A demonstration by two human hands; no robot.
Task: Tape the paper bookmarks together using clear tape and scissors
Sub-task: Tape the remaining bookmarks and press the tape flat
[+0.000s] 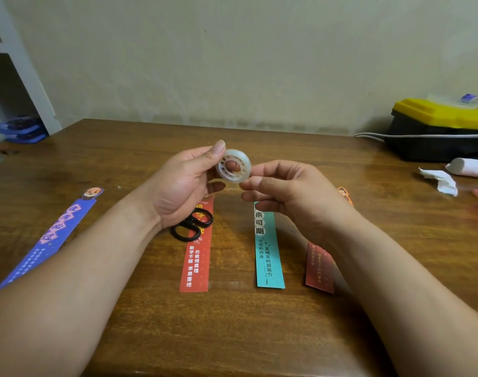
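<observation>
The tape roll (233,165) was held above the table (151,322) between thumb and fingers of the left hand (186,183); its rim was pinched by the right hand (289,191).

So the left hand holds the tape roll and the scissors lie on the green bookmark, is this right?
Not quite. In the head view the left hand does hold the tape roll, but the scissors lie on the red bookmark. The green bookmark lies apart from them, further right.
</observation>
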